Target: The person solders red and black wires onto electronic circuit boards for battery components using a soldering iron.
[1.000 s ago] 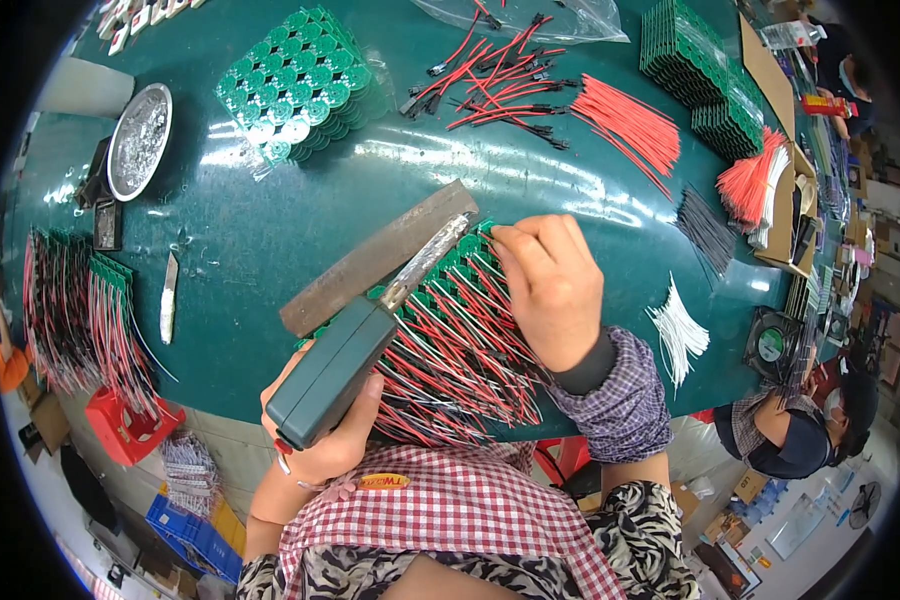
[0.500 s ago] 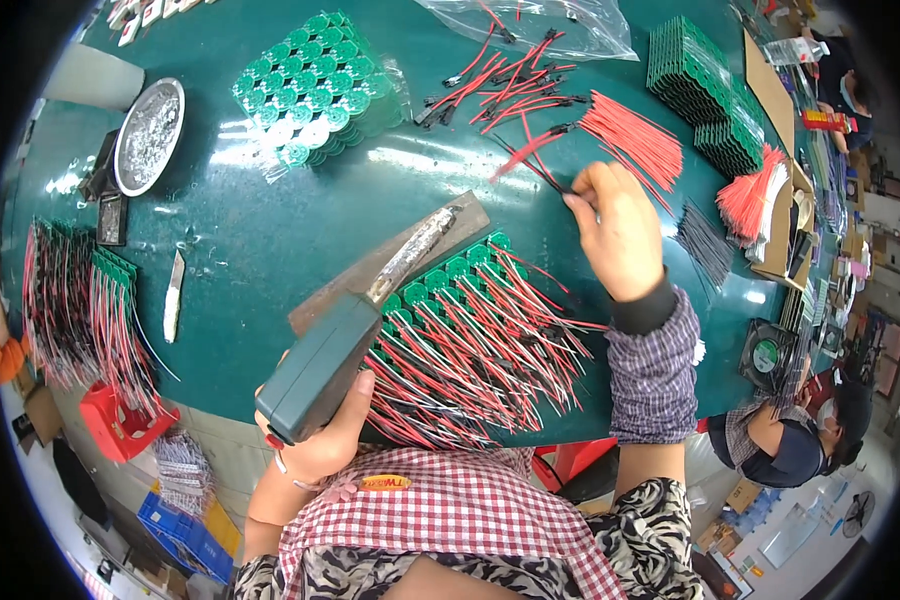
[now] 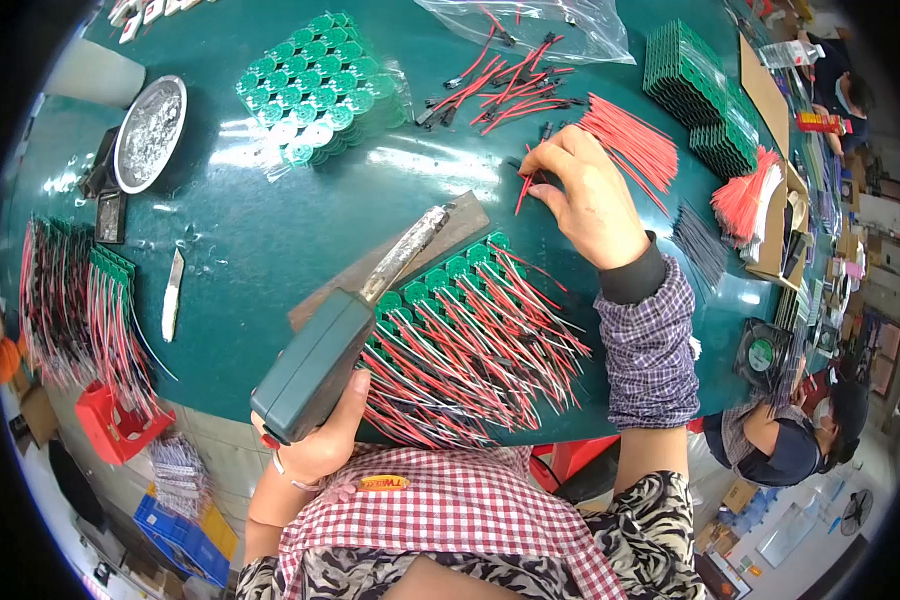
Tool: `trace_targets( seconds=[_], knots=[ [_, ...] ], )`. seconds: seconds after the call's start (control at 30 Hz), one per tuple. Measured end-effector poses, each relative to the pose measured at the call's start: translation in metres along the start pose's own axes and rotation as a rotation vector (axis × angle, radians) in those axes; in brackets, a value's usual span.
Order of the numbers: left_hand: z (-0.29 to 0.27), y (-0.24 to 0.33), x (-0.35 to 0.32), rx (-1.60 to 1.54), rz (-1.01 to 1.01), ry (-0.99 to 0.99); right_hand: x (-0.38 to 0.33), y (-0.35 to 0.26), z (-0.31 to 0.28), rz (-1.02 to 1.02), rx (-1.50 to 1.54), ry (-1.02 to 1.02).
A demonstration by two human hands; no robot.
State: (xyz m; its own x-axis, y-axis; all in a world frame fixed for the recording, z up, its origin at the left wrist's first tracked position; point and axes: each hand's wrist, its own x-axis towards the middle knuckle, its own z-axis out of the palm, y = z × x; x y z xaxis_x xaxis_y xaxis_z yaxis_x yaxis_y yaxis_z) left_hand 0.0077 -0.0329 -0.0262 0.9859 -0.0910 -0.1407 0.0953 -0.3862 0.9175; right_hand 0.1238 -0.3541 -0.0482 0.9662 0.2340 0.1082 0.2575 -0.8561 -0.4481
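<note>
My left hand (image 3: 322, 445) is closed round the dark green handle of a soldering gun (image 3: 315, 365). Its metal barrel points up and right, and the tip lies over a flat brown-grey bar (image 3: 472, 212). Beside the bar is a panel of round green circuit boards (image 3: 432, 285), with many red, white and black wires (image 3: 480, 375) spread from it toward me. Beyond that panel, my right hand (image 3: 592, 200) pinches a short red wire lead (image 3: 522, 192) between thumb and fingers. A dark end shows near the fingertips; the rest is hidden by the hand.
Loose red leads with black connectors (image 3: 485, 90) lie near a clear plastic bag (image 3: 570, 30). Red wires (image 3: 635, 140) and black wires (image 3: 700, 245) are at right, by stacked green boards (image 3: 695, 85). A metal bowl (image 3: 150, 135), a knife (image 3: 173, 295) and more wired boards (image 3: 113, 275) occupy the left.
My right hand has moved left and away from me with the red lead, which now hangs more upright. The soldering gun has shifted slightly left and its tip slightly down.
</note>
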Motion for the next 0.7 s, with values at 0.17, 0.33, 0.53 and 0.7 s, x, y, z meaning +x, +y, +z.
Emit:
trace_targets(
  seconds=[0.17,0.33,0.53,0.7],
  knots=[
    [-0.002,-0.006,-0.002,0.02,0.025,0.025,0.009,0.0,0.0,-0.114,-0.044,-0.086],
    [0.002,-0.003,0.007,0.066,0.139,0.122,0.001,-0.008,0.0,-0.069,-0.002,0.002],
    [0.001,-0.004,0.006,0.076,0.147,0.123,-0.022,-0.044,-0.005,0.036,0.098,0.117],
    [0.003,-0.003,0.002,0.025,0.096,0.082,-0.039,-0.059,-0.001,0.095,0.093,0.165]
  ],
)
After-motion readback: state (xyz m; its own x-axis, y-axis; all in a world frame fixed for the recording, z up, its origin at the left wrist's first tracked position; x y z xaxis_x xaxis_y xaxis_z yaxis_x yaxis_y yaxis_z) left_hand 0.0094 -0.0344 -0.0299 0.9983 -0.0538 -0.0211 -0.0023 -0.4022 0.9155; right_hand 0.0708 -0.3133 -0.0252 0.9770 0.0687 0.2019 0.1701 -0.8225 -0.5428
